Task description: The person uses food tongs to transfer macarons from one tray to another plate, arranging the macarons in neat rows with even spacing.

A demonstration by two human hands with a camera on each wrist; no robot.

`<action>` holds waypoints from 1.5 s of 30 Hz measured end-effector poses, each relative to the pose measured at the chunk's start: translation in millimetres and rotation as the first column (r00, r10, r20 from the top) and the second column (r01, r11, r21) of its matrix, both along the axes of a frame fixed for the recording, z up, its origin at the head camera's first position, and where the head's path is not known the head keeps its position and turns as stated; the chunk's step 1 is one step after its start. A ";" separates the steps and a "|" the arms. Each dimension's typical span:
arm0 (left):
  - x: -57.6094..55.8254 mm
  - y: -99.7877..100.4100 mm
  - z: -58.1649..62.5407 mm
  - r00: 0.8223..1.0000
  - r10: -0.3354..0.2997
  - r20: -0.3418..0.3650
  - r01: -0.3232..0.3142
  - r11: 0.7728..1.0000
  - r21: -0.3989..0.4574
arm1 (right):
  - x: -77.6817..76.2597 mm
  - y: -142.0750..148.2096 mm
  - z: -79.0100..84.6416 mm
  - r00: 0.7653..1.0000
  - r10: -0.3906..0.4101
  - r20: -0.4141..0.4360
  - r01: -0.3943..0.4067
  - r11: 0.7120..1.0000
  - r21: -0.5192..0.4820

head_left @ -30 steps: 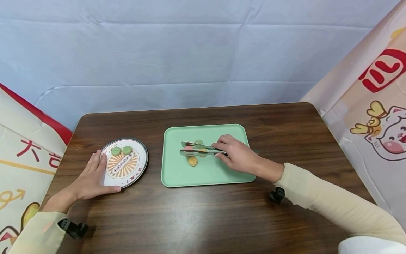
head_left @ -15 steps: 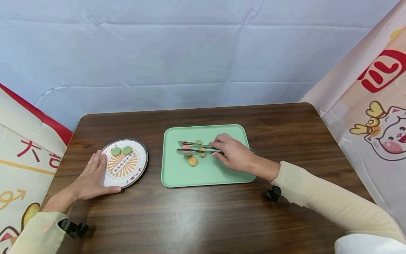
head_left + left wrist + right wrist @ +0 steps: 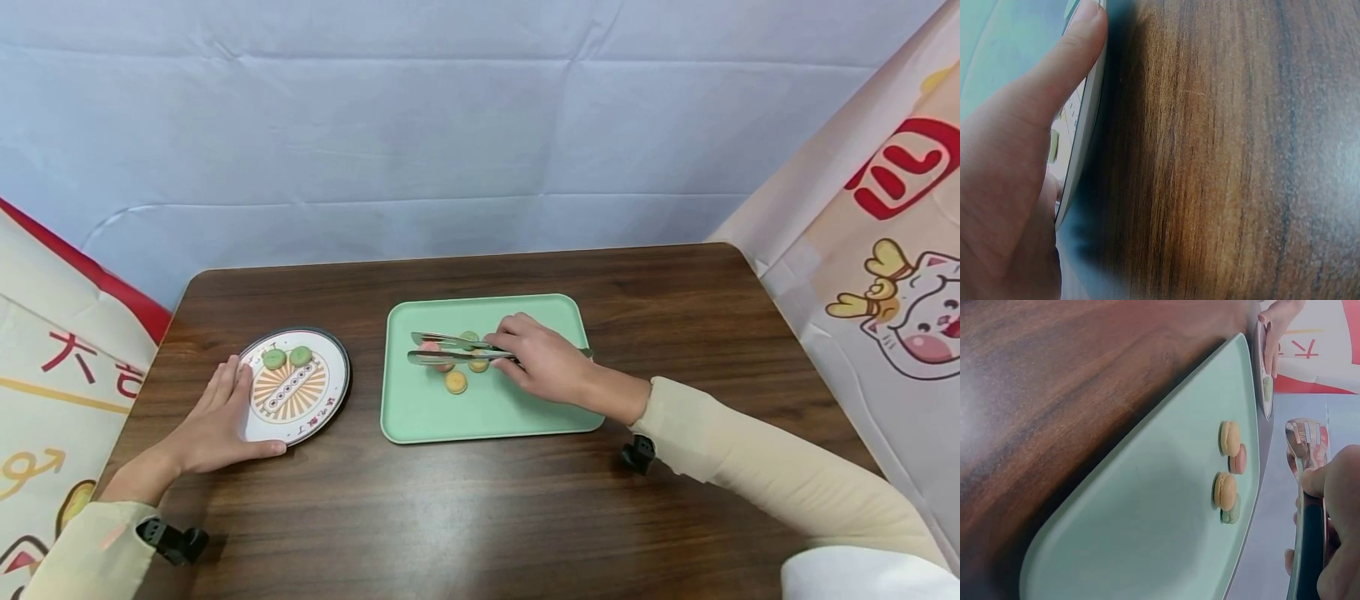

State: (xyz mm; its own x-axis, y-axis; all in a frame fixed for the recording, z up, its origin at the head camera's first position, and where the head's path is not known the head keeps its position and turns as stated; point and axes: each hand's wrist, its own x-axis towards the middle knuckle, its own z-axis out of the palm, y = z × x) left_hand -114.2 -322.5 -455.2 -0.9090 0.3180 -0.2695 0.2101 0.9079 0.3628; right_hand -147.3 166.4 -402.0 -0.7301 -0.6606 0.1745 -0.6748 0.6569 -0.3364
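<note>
My right hand (image 3: 543, 358) grips metal tongs (image 3: 457, 356) above the light green tray (image 3: 420, 417). Between the tong tips is a pink macaron (image 3: 429, 347), also glimpsed behind the slotted tip in the right wrist view. On the tray below lie two yellow macarons (image 3: 1230, 439), another pink macaron (image 3: 1239, 460) and a green macaron (image 3: 1232, 511). At the left, my left hand (image 3: 213, 417) rests against a round white plate (image 3: 333, 375) with a printed pattern, fingers straight and thumb along the near rim (image 3: 1088, 125). Two green macarons (image 3: 288, 357) sit on the plate's far side.
Both dishes stand on a dark wooden table (image 3: 450, 517), the plate left of the tray with a strip of bare wood between them. Pale cloth (image 3: 375, 150) hangs behind the table, and printed cloths (image 3: 900, 292) hang at the sides.
My right hand has moved a little left with the tongs, carrying the pink macaron over the tray; the second pink macaron below shows more now. My left hand and the plate stay still.
</note>
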 end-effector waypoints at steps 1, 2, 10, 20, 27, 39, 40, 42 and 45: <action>0.0 0.2 0.2 1.000 0.000 0.001 0.000 1.000 0.000 | -0.2 -0.4 -0.1 1.000 -0.002 0.000 0.002 1.000 0.001; 0.0 0.3 0.3 1.000 0.000 0.001 0.000 1.000 0.000 | -0.4 -0.7 -0.4 1.000 -0.003 0.002 0.003 1.000 0.000; -0.6 0.7 0.7 1.000 0.001 0.003 -0.001 1.000 -0.007 | -2.0 -4.0 -0.7 1.000 -0.011 0.003 0.011 1.000 0.001; 0.7 -3.3 -4.9 1.000 0.007 -0.017 -0.007 1.000 0.020 | -4.5 -10.4 -2.0 1.000 -0.007 -0.007 0.007 1.000 -0.003; 0.6 -6.8 -8.3 1.000 0.009 -0.024 -0.008 1.000 0.022 | -6.3 -16.2 -2.4 1.000 -0.002 -0.021 0.002 1.000 -0.005; 0.3 -0.4 -1.7 1.000 0.008 0.008 -0.008 1.000 0.001 | -9.5 -27.0 -0.6 1.000 0.009 -0.008 -0.009 1.000 -0.023; 0.1 -0.5 -1.9 1.000 0.008 0.008 -0.008 1.000 0.001 | -9.7 -27.5 -0.8 1.000 0.009 -0.008 -0.009 1.000 -0.022; -0.2 -0.6 -2.4 1.000 0.008 0.008 -0.008 1.000 -0.002 | -10.5 -28.6 -1.7 1.000 0.007 -0.008 -0.007 1.000 -0.017; -0.8 -0.9 -2.9 1.000 0.006 0.006 -0.006 1.000 -0.004 | -11.4 -30.2 -2.4 1.000 0.007 -0.011 -0.007 1.000 -0.015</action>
